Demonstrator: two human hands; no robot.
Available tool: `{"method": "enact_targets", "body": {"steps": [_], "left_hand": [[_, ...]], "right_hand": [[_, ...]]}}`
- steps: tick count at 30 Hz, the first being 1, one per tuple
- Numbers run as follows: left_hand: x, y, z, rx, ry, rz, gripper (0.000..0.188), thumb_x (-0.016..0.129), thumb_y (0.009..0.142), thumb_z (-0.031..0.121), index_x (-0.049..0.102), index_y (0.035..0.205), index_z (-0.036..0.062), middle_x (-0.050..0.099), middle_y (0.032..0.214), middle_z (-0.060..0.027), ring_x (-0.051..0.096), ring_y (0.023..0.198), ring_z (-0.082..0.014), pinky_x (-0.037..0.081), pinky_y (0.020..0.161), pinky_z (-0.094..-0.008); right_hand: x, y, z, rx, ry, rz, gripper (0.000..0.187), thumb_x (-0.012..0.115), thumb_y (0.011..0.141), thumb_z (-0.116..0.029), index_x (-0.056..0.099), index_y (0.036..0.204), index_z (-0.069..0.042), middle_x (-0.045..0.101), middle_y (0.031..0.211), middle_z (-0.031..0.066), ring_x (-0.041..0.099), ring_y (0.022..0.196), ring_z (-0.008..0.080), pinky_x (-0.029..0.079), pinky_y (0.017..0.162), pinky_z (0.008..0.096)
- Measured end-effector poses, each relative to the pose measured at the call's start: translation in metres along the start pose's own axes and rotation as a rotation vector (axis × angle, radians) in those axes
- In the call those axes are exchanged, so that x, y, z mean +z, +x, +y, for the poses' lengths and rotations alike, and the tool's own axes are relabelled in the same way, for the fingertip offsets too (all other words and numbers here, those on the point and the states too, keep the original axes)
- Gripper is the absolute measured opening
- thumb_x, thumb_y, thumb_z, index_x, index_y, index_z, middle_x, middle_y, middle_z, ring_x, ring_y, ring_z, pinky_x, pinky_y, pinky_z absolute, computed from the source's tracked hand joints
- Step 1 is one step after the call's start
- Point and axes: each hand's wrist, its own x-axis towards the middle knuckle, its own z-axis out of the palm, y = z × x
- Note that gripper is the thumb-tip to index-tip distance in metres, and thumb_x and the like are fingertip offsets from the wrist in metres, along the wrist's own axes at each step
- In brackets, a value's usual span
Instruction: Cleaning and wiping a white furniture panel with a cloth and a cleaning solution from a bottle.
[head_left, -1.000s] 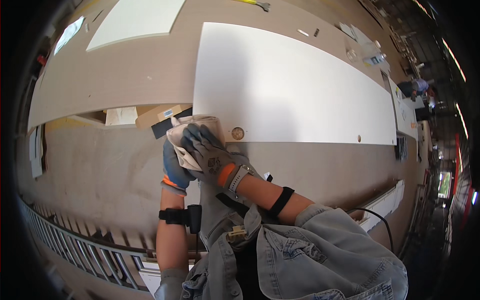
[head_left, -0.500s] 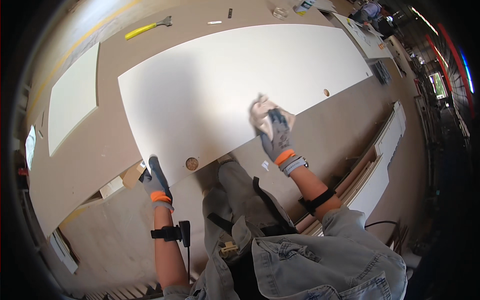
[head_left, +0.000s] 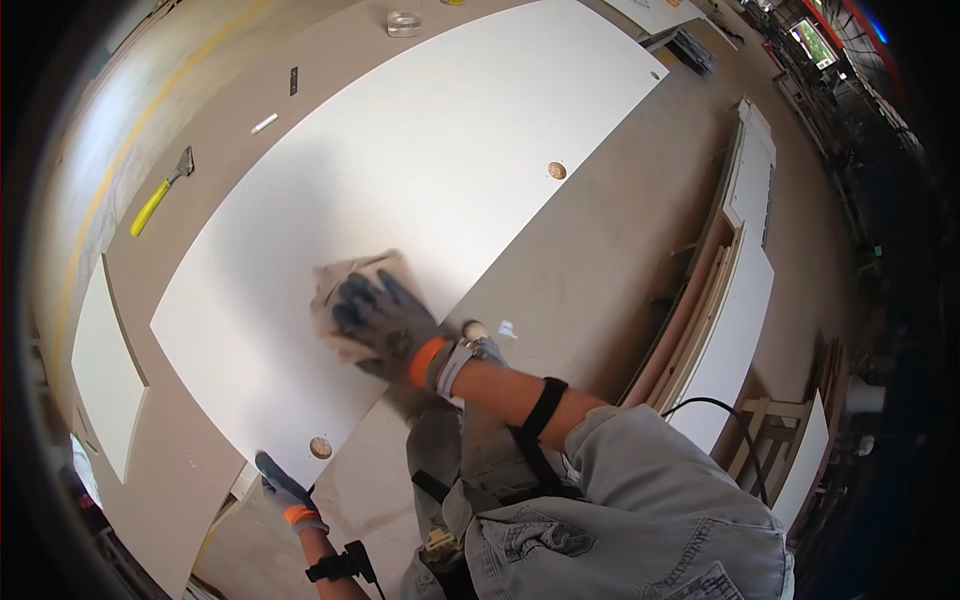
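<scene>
A long white panel (head_left: 430,150) lies on the brown work surface, with a round hole near each of two corners along its near edge. My right hand (head_left: 390,320), in a grey glove with dark fingertips, presses a beige cloth (head_left: 335,345) onto the panel's top face. Its fingers are spread over the cloth. At the panel's near left corner my left hand (head_left: 287,490), gloved alike, grips the edge. The thumb rests on top; the other fingers are mostly hidden.
A yellow-handled scraper (head_left: 160,195), a white marker-like stick (head_left: 265,123), a dark flat strip (head_left: 293,82) and a clear container (head_left: 403,24) lie beyond the panel. A smaller white panel (head_left: 105,360) sits at left. Stacked boards (head_left: 725,300) stand at right.
My right hand has moved left across the panel with the cloth. My left hand keeps its place at the corner. The whole view has turned and shifted.
</scene>
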Motion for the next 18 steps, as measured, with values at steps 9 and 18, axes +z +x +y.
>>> {"method": "enact_targets", "body": {"steps": [9,18], "left_hand": [[-0.021,0.019,-0.024,0.057,0.142,0.196,0.074,0.051,0.089,0.06,0.056,0.12,-0.0068,0.063,0.108,-0.0096,0.062,0.087,-0.0179,0.051,0.075,-0.0307],[-0.034,0.034,-0.012,-0.061,0.213,0.263,0.064,0.048,0.09,0.055,0.057,0.122,0.0005,0.062,0.114,-0.0085,0.062,0.094,-0.0235,0.052,0.08,-0.0368]], "right_hand": [[-0.108,-0.027,0.275,0.707,-0.248,0.125,0.067,0.034,0.093,-0.048,0.027,0.146,-0.007,0.02,0.152,0.023,0.014,0.142,0.0372,0.008,0.117,0.0437],[-0.103,-0.027,0.26,0.285,0.092,0.021,0.063,0.041,0.092,-0.043,0.035,0.141,-0.005,0.031,0.145,0.0254,0.022,0.139,0.0394,0.012,0.116,0.0436]]}}
